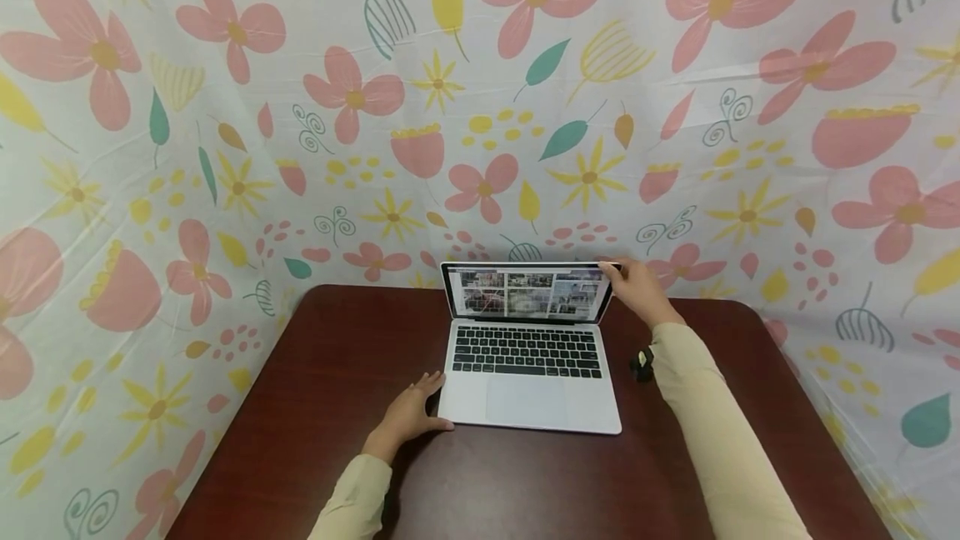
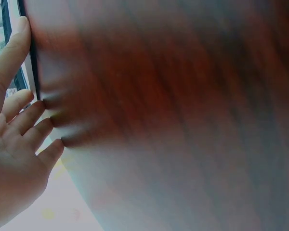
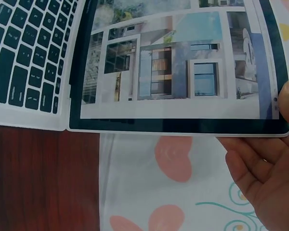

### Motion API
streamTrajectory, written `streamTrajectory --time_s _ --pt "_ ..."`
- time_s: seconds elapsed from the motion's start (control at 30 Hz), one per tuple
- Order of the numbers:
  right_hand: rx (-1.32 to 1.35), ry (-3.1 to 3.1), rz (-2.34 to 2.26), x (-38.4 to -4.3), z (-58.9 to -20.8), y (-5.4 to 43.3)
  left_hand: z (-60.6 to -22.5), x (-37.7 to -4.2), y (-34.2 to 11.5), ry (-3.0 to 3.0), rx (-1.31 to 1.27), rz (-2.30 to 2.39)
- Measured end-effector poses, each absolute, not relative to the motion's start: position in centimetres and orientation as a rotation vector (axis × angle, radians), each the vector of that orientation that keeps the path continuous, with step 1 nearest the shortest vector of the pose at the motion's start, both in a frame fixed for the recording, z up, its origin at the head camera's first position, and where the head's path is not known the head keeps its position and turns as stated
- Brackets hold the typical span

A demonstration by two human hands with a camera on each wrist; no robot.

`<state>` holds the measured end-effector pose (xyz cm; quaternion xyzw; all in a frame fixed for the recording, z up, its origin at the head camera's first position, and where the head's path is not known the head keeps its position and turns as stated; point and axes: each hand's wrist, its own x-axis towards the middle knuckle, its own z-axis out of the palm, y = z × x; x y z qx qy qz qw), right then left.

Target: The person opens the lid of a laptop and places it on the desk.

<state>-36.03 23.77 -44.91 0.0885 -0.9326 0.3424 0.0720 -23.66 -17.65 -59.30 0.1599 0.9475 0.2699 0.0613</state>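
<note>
The left hand (image 1: pixel 408 413) has its fingers spread along the left side of the laptop (image 1: pixel 531 348), thumb touching the front left corner, while the right hand (image 1: pixel 637 286) pinches the top right corner of its screen (image 1: pixel 528 293) between thumb and fingers. The laptop, silver with black keys (image 1: pixel 480 348), rests on the dark red table (image 1: pixel 345 365), tiled pictures lit on its raised screen.

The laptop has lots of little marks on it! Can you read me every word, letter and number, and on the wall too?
Keyboard: pale marks on the keys, too small and blurred to read.
Screen: shows pictures; any writing is too small to read.
Dark frame around the screen: no word I can read.
Flowery cloth: printed flowers and leaves, no words I can see.
</note>
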Motion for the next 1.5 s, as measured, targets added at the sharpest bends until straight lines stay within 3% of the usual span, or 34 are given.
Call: streamTrajectory --time_s 1.0,1.5 --pt "-0.14 -2.856 1.158 -40.2 -42.8 20.8 -59.5 -23.6 -17.1 2.888 0.438 0.747" --pt "-0.05 -2.906 1.161 -39.9 -43.1 21.1 -60.3 -24.6 -17.3 2.911 0.464 0.755"
